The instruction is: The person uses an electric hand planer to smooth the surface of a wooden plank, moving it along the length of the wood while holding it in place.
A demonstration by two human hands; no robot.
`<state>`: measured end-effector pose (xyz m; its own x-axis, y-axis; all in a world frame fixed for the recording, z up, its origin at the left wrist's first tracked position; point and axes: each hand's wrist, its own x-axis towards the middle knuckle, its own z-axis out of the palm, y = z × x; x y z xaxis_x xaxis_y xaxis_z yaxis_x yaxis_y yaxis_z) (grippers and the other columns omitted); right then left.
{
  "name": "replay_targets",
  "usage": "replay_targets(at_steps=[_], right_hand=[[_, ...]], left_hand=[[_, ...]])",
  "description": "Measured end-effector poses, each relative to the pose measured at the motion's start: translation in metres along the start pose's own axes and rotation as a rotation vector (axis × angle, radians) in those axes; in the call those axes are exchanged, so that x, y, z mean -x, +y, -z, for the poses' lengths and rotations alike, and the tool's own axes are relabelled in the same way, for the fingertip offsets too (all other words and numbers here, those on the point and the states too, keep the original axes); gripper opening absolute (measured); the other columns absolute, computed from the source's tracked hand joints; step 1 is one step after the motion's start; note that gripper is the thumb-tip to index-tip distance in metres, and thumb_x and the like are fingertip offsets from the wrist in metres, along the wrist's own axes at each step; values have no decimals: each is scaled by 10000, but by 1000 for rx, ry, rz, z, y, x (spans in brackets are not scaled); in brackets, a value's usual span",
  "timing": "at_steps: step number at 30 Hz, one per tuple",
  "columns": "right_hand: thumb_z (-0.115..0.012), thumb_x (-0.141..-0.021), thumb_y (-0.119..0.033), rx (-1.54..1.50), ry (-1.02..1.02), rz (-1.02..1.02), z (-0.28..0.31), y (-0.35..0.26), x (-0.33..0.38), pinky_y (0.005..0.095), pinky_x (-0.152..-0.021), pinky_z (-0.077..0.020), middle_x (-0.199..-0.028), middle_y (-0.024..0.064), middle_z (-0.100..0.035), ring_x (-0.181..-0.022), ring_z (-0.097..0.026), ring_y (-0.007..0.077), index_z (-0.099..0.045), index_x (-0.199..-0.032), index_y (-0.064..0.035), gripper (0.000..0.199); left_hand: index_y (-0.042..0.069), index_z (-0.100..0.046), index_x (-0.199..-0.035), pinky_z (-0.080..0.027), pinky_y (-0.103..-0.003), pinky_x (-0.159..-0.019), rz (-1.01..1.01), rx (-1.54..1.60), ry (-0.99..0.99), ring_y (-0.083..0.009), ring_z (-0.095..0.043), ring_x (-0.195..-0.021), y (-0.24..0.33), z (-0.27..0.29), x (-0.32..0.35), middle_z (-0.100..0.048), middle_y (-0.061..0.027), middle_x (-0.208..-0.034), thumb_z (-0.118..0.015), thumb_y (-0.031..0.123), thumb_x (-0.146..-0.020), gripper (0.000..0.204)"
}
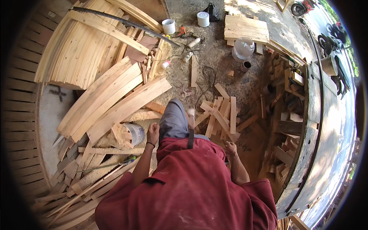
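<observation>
Left hand (pixel 153 129) hangs loosely curled, holding nothing, just beside the grey bucket (pixel 135 133) on sawdust. Right hand (pixel 230 147) is likewise free, near the short wood offcuts (pixel 221 115). Advisable: tread carefully among loose planks (pixel 115 103).

Bucket (pixel 135 133) lies left of the short-board pile (pixel 222 115).

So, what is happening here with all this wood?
A person in a red shirt stands in a woodworking yard, seen from above, one grey-trousered leg stepping forward. Both hands are empty: the left hand hangs next to a tipped bucket on sawdust, and the right hand hangs near a heap of short wood pieces. Long planks are piled on the left, and a neat stack of boards sits farther ahead.
</observation>
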<state>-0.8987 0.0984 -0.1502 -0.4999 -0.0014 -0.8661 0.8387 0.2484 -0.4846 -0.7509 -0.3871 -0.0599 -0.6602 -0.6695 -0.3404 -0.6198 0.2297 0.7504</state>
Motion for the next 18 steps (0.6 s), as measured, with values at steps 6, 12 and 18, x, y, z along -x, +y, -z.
replay_targets(at_steps=[6,12,18], right_hand=[[-642,-907,-275,480,-270,204,-36,-87,-22,425,-922,-488,-1230,155,-622,-1129,-581,326,-530,-1343,-73,494],[-658,-871,-410,388,-272,168,-121,-147,-38,383,-993,-468,-1299,185,-594,-1233,-544,320,-580,-1307,-69,559],[-659,-859,-420,301,94,271,-165,-211,-116,380,-989,-470,-1199,234,-654,-1142,-624,327,-625,-1232,-5,559]], left_hand=[[33,-426,-1406,-407,-459,-1055,78,-361,-499,-420,-504,-1263,30,-74,-115,-526,-282,-1343,-611,613,-846,827],[26,-373,-1471,-356,-433,-1120,309,-436,-832,-394,-455,-1338,11,-94,-280,-467,-282,-1431,-556,662,-836,917],[-23,-485,-1371,-409,-406,-1067,41,-518,-984,-380,-507,-1292,76,-50,-347,-528,-284,-1362,-532,551,-902,743]])
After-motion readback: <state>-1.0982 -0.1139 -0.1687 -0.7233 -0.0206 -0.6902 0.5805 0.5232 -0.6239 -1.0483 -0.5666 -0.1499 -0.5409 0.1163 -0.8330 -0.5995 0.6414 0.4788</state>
